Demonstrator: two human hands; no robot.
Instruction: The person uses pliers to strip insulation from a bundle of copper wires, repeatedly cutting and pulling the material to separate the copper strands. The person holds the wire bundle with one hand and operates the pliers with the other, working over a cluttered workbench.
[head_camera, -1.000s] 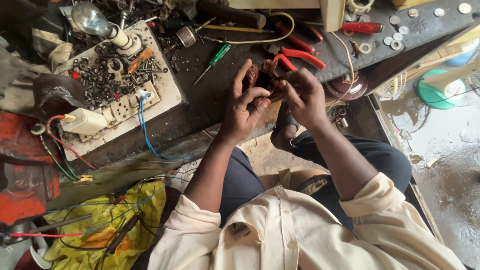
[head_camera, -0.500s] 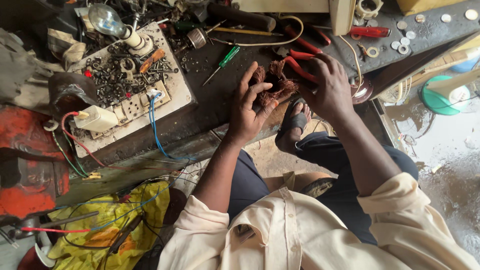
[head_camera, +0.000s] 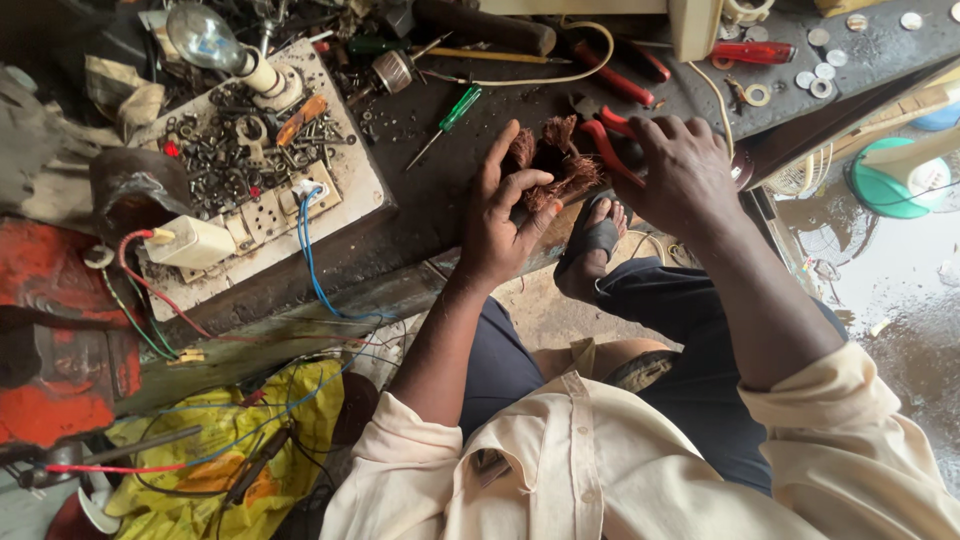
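My left hand (head_camera: 503, 215) grips a tuft of reddish-brown copper wire strands (head_camera: 562, 168) at the edge of the dark workbench (head_camera: 430, 200). My right hand (head_camera: 680, 170) is closed around red-handled pliers (head_camera: 612, 140), whose jaws point into the wire bundle. The pliers' tips are hidden among the strands and behind my fingers. A green-handled screwdriver (head_camera: 448, 122) lies just left of my left hand.
A white switchboard (head_camera: 262, 215) holds loose nuts and screws, a light bulb (head_camera: 210, 40), and blue and red wires. Other red-handled tools (head_camera: 755, 52) and washers (head_camera: 820, 72) lie at the back right. My sandalled foot (head_camera: 590, 240) rests under the bench edge. A yellow bag (head_camera: 230, 450) sits lower left.
My hands stay on the wire bundle. My left fingers have shifted around the strands, and the pliers sit closer against the bundle. The view has shifted slightly.
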